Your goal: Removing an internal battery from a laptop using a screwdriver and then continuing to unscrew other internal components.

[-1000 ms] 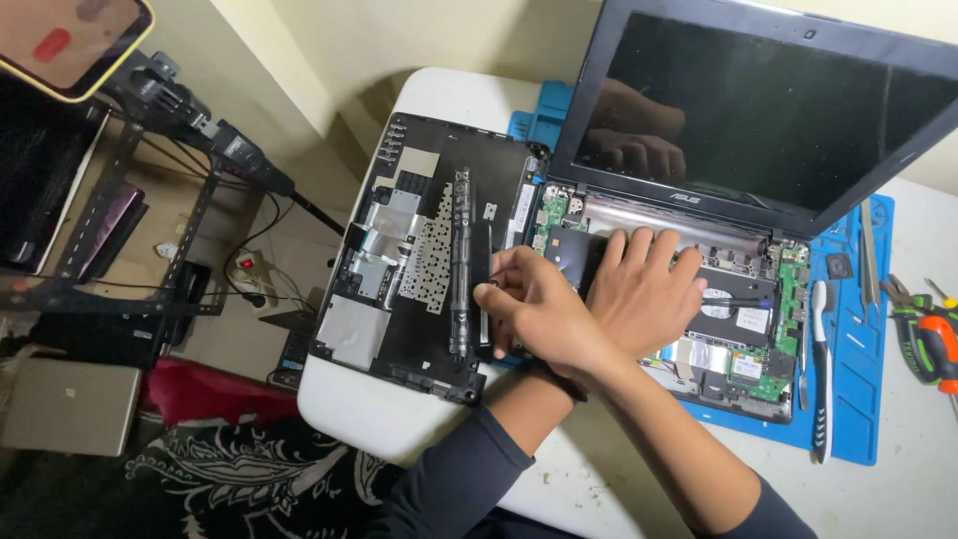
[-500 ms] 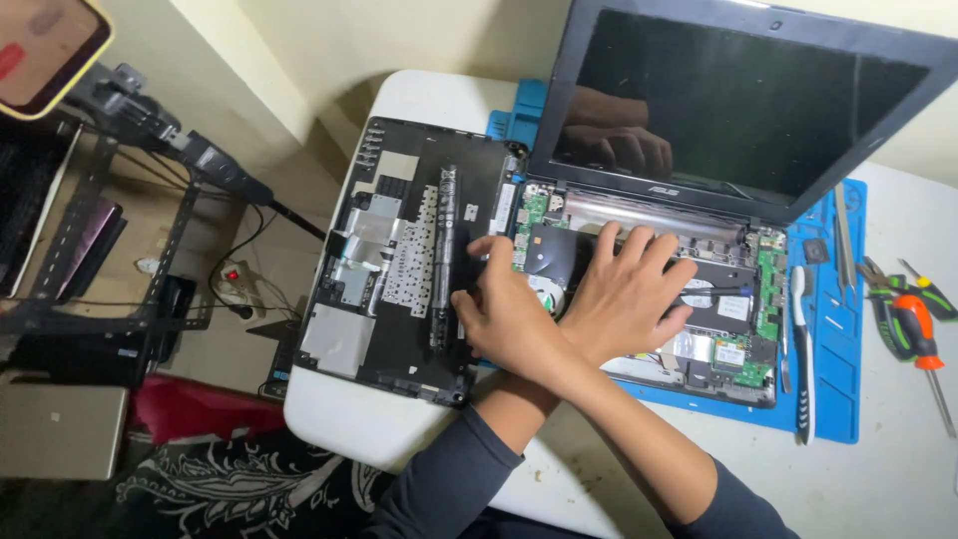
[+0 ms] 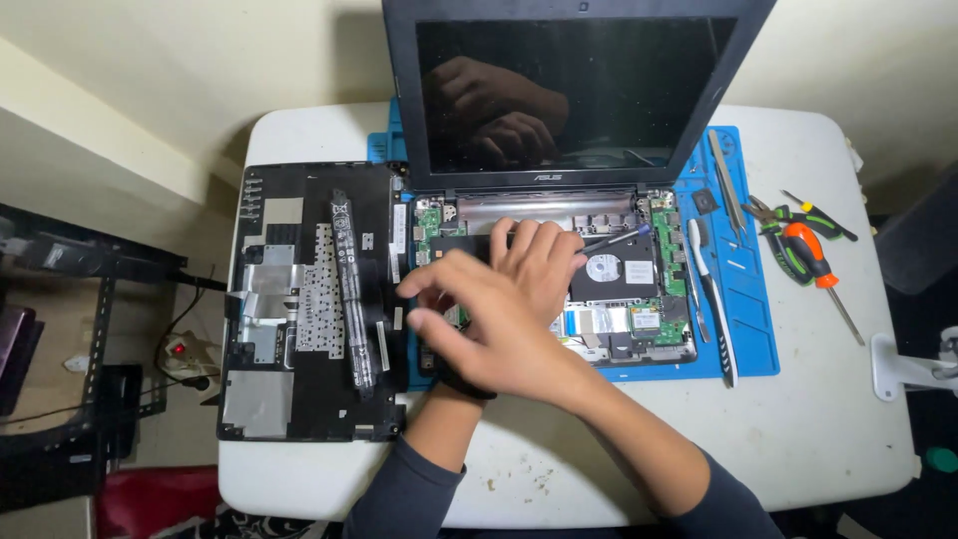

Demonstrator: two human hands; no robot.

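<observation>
An open black laptop (image 3: 559, 60) stands on a blue mat (image 3: 743, 329), its top cover off and its boards (image 3: 639, 299) bare. My right hand (image 3: 539, 262) lies flat on the black part at the middle of the base, fingers spread, holding nothing. A thin dark tool (image 3: 614, 239) lies just right of its fingertips. My left hand (image 3: 449, 309) is blurred over the base's left edge, across my right wrist, with fingers apart and nothing in it. The removed keyboard cover (image 3: 289, 299) lies face down to the left with a long black bar (image 3: 351, 289) on it.
The white table (image 3: 818, 429) carries tweezers and pen-like tools (image 3: 714, 319) on the mat's right side. An orange-and-green screwdriver (image 3: 808, 262) and small cutters lie beyond the mat. A dark shelf rack (image 3: 60, 329) and cables stand left of the table.
My left hand has gone from curled fingers at the base's left edge to spread fingers, blurred in motion. My right hand stays flat on the base. My view has shifted, centring the laptop.
</observation>
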